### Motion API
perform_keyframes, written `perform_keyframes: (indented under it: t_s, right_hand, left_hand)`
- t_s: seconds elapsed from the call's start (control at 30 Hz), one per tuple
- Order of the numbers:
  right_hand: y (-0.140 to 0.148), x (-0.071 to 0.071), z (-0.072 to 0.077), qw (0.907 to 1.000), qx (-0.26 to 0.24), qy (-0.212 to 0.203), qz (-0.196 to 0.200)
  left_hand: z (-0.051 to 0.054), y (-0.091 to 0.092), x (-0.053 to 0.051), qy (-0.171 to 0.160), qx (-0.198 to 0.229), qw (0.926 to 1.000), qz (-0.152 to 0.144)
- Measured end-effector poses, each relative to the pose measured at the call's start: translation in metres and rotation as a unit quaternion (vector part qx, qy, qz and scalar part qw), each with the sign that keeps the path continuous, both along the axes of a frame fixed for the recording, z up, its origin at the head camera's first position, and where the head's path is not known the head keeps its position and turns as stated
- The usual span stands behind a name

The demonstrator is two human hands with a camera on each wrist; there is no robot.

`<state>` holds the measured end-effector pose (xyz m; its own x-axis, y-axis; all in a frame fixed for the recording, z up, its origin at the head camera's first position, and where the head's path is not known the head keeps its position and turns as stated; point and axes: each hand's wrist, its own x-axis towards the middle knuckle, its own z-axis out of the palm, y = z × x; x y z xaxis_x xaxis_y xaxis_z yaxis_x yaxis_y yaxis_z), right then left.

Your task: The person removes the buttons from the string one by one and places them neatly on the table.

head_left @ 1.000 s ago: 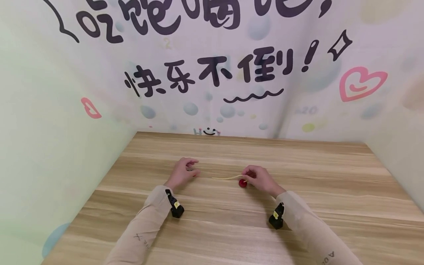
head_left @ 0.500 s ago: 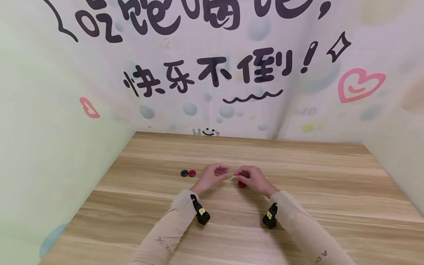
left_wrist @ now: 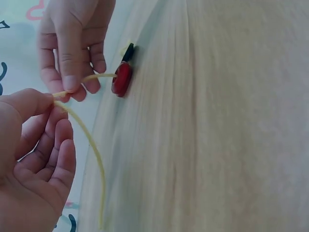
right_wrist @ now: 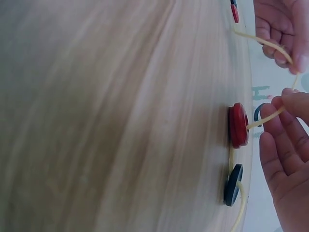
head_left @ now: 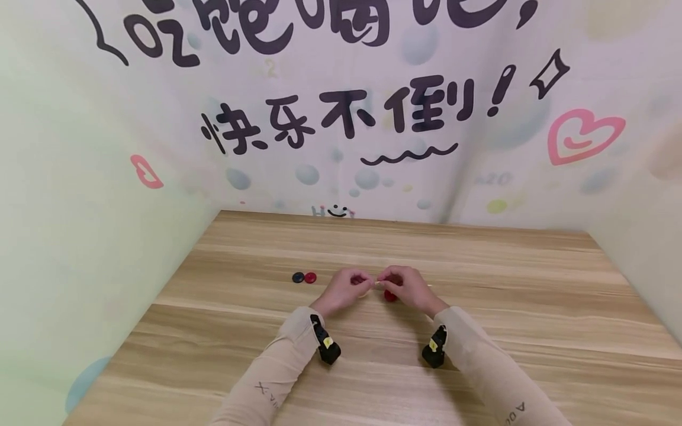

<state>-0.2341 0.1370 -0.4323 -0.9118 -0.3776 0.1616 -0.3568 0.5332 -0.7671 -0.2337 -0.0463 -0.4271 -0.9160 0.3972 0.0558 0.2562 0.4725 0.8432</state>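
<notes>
Bridging the pinching hands (head_left: pixel 343 291) (head_left: pixel 411 289) is a yellow cord (left_wrist: pixel 99 159).

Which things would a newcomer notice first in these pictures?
Probably the large black lettering on the pale backdrop behind the wood-grain table. Then, above it, the left hand and right hand, both pinching a thin yellow cord that enters a round red disc. To their left lie a round dark disc and another red disc.

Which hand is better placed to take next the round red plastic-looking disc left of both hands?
Probably the left hand: nearer that red disc than the right hand, though pinching yellow string.
</notes>
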Motion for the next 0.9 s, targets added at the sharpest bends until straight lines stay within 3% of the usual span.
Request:
perform_keyframes:
  t_s: [0.3,0.63,0.77,0.9]
  right_hand:
    - [0.006,0.001,-0.001,0.9988,0.020,0.005,0.043]
    - [0.003,0.003,0.002,0.9997,-0.014,-0.003,0.019]
    - [0.002,0.004,0.003,0.9995,-0.030,-0.008,0.008]
    - [0.001,0.005,0.004,0.9995,-0.030,-0.007,-0.004]
  left_hand:
    - [0.000,-0.002,0.001,0.017,-0.002,0.9997,0.018]
    - [0.006,0.006,0.004,0.030,0.018,0.9994,0.009]
    - [0.002,0.011,0.006,0.016,0.012,0.9997,0.018]
    - [-0.002,0.012,0.007,0.025,0.007,0.9994,0.022]
